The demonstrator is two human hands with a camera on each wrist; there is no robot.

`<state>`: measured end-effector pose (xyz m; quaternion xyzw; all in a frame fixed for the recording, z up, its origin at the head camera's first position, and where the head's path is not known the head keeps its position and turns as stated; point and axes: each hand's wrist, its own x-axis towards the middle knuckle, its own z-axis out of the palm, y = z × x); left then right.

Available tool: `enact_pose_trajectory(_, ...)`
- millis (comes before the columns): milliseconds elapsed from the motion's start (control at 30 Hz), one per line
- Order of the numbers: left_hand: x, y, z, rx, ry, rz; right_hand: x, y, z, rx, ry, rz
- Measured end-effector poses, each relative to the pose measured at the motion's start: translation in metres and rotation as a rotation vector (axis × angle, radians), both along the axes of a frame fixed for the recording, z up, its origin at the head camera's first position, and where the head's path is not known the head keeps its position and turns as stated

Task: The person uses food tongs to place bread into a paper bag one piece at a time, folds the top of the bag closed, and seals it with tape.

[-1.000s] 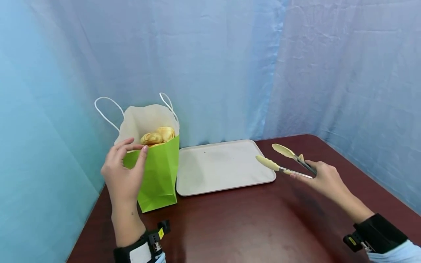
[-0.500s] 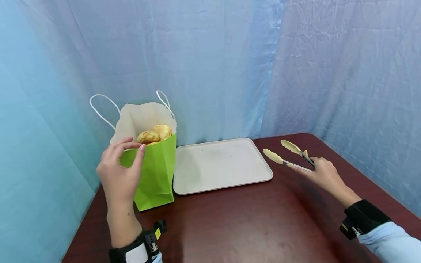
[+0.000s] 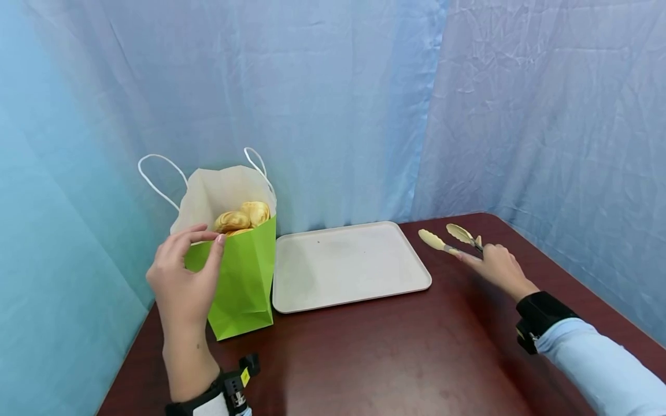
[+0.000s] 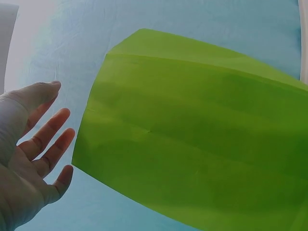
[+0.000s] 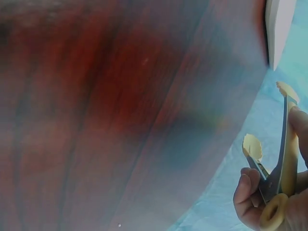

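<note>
A green paper bag (image 3: 241, 289) with a white lining and white handles stands on the left of the table. Several golden bread rolls (image 3: 234, 221) show at its mouth. My left hand (image 3: 182, 283) hovers in front of the bag's near rim, thumb and index finger bent toward each other. The left wrist view shows its fingers apart beside the edge of the bag (image 4: 192, 134), holding nothing. At the right, my right hand (image 3: 502, 268) grips serving tongs (image 3: 442, 244) with cream scalloped heads. The heads of the tongs (image 5: 252, 147) are spread with nothing between them.
An off-white rectangular tray (image 3: 351, 268) lies right of the bag, with a few tiny specks on it. Dark reddish-brown wood makes up the tabletop (image 3: 364, 352). Light blue cloth (image 3: 333, 104) hangs behind and along both sides.
My right hand has carried the tongs farther off, away from the tray and toward the table's right back corner. My left hand stays by the bag's rim; the view has shifted slightly.
</note>
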<state>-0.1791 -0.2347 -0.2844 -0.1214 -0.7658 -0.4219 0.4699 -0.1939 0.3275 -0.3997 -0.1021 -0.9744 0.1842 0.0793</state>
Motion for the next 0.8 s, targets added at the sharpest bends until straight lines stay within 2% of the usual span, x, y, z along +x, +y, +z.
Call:
enact_pose_trajectory(200,0.002,0.002,0.002,-0.003,-0.009,0.001,-0.014,0.001,-0.005,0.008,-0.031,-0.024)
enact_pose_trajectory(467,0.009,-0.004,0.002,-0.02,0.012,0.034,-0.038,-0.015,-0.013,0.008,-0.05,-0.035)
enact_pose_trajectory(633,0.012,-0.006,0.004,-0.033,0.027,0.057,-0.052,-0.022,-0.016,0.038,-0.066,-0.054)
enact_pose_trajectory(800,0.015,-0.002,0.007,-0.04,0.049,0.052,-0.06,-0.026,-0.018,0.085,-0.068,-0.051)
